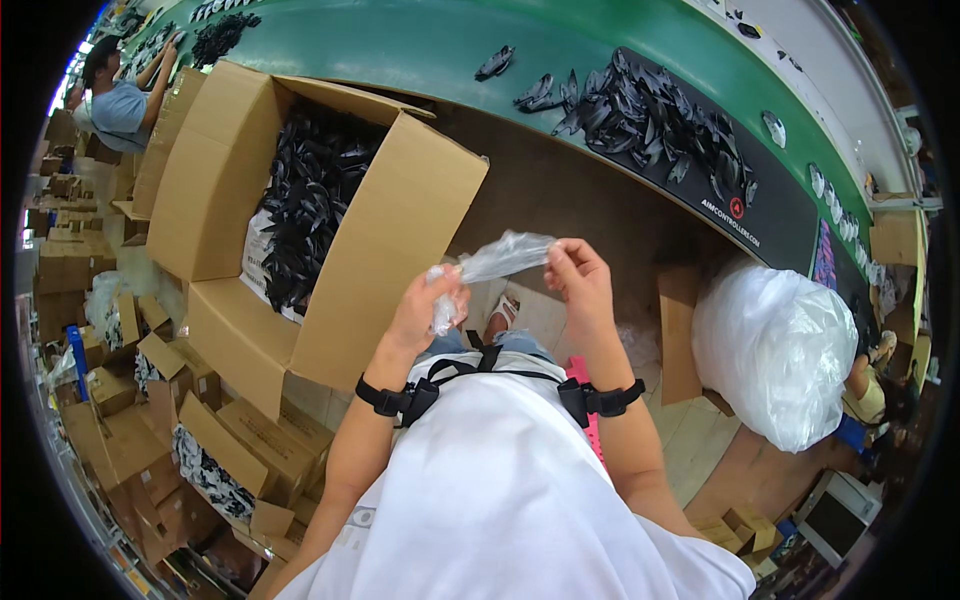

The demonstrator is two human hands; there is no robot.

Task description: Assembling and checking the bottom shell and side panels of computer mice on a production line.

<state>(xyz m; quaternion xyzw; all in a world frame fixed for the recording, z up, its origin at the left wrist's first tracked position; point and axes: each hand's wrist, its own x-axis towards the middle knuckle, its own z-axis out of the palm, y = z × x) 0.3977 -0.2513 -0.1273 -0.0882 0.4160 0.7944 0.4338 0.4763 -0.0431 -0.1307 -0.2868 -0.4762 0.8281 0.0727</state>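
A clear plastic bag (508, 256) is stretched between my two hands, in front of my body. My left hand (428, 310) is closed round one end, with a crumpled part of the film showing below its fingers. At the other end, my right hand (580, 280) pinches the film between thumb and fingers. Whether anything is inside the bag I cannot make out. Just left of my left hand stands a large open cardboard box (390, 230), holding a heap of black curved plastic parts (318, 200).
A green workbench (420, 60) runs across the far side, with a black mat (790, 215) bearing piled dark plastic parts (655, 115). To my right is a big white plastic sack (775, 350). Cartons (120, 430) crowd the left. Another person (125, 100) works at far left.
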